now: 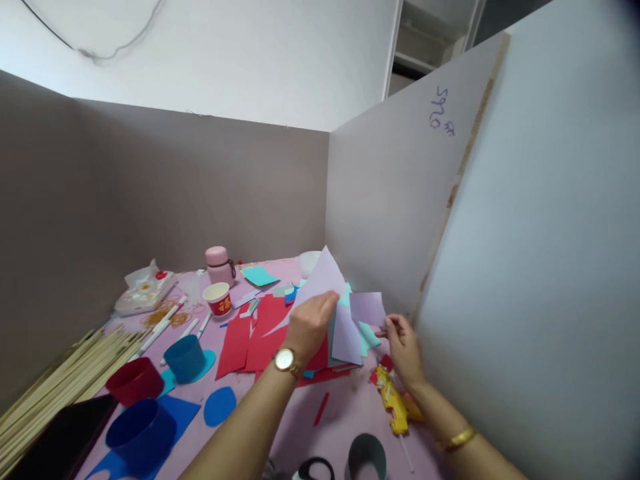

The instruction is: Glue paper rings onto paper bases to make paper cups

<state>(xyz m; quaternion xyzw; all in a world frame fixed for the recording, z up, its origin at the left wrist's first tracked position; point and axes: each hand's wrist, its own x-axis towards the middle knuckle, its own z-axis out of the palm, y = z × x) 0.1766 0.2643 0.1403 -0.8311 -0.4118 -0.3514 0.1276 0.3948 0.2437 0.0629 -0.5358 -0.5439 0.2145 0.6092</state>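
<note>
My left hand (314, 325), a gold watch on its wrist, is closed on a pale lilac paper sheet (323, 275) that stands up above the pile. Pinched at its lower right corner by my right hand (404, 347) is a smaller lilac paper piece (367, 308). Beneath both lie red paper sheets (267, 333), with mint-green paper (369, 339) and another lilac sheet (346, 340) at the right. A yellow glue gun (393, 399) rests on the table just below my right hand.
Paper rings in blue (141, 430), red (135, 381), teal (185, 359) and grey (367, 459) stand on the pink-covered table. Scissors (316, 469) lie at the front edge. Wooden sticks (60, 393), a paper cup (218, 300) and a pink flask (219, 265) sit leftward. Partition walls (380, 200) enclose the table.
</note>
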